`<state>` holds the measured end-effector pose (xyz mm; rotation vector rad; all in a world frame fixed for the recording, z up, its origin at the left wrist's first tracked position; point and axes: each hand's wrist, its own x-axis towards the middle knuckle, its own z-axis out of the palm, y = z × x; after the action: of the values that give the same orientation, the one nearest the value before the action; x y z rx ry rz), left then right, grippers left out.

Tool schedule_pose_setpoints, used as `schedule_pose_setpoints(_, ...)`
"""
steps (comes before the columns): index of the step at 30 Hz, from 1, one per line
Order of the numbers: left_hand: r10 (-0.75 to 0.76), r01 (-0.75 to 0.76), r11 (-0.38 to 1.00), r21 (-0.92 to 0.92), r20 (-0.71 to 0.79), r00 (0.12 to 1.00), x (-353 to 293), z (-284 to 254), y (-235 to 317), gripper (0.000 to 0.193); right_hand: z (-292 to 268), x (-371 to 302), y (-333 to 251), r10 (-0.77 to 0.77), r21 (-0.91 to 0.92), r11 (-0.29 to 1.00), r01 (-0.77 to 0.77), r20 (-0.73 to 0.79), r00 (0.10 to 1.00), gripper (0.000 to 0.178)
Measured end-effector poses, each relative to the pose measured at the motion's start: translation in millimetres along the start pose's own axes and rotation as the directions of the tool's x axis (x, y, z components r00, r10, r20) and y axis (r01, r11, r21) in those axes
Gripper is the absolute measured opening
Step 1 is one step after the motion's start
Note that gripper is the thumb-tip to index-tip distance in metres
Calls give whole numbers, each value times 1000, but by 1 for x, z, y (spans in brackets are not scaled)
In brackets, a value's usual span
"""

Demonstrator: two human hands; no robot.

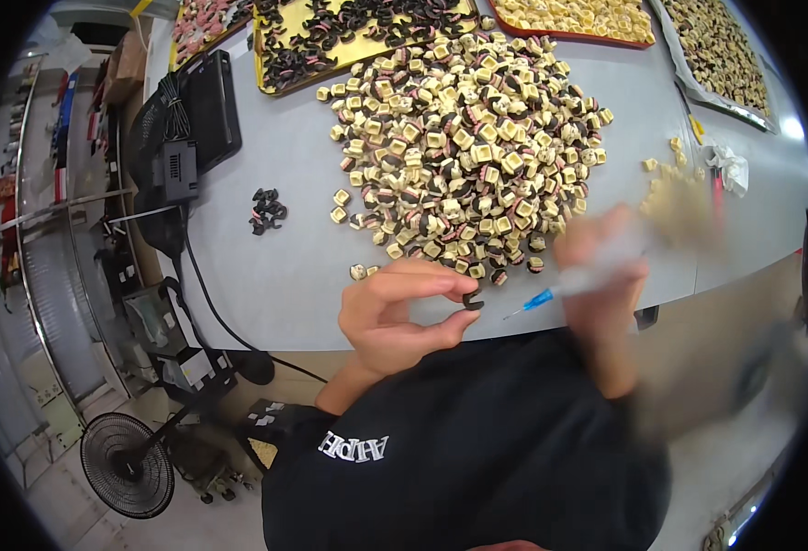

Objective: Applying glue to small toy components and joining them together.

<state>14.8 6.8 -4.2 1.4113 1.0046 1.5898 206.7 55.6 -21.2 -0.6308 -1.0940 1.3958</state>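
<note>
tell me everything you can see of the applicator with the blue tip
The applicator is gripped in the right hand. Its pale, translucent-looking body is blurred, its exact shape unclear. A bright blue hub, seemingly plastic, carries a thin needle slanting down-left, its tip apart from the small black curved piece in the left hand.

A worker's right hand (pixel 597 289) and blue-tipped syringe (pixel 539 299) appear blurred; the left hand (pixel 381 321) partly covers a dark piece (pixel 474 301); beyond both, the frame crops a yellow tray (pixel 258 57).
</note>
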Motion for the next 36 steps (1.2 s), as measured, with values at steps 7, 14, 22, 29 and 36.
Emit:
schedule_pose_setpoints(7, -21, 23, 999, -33, 54, 998, -5, -5, -18, 47, 17, 8, 1, 147, 32, 989, -146, -24, 989, 42)
schedule_pose_setpoints(14, -15, 19, 998, -67, 54, 998, -3, -8, -22, 51, 18, 10, 4, 171, -39, 984, -172, -28, 985, 40)
schedule_pose_setpoints(22, -26, 33, 995, -97, 71, 997, -2, -8, -24, 52, 19, 12, 2, 192, -60, 979, -194, -37, 981, 41)
schedule_pose_setpoints(29, -48, 55, 995, -84, 75, 996, 0, -9, -23, 53, 18, 15, 2, 194, -72, 978, -197, -42, 980, 41)
schedule_pose_setpoints(36, -41, 45, 996, -79, 52, 998, 0, -8, -23, 53, 16, 11, 1, 195, -82, 976, -200, -68, 978, 42)
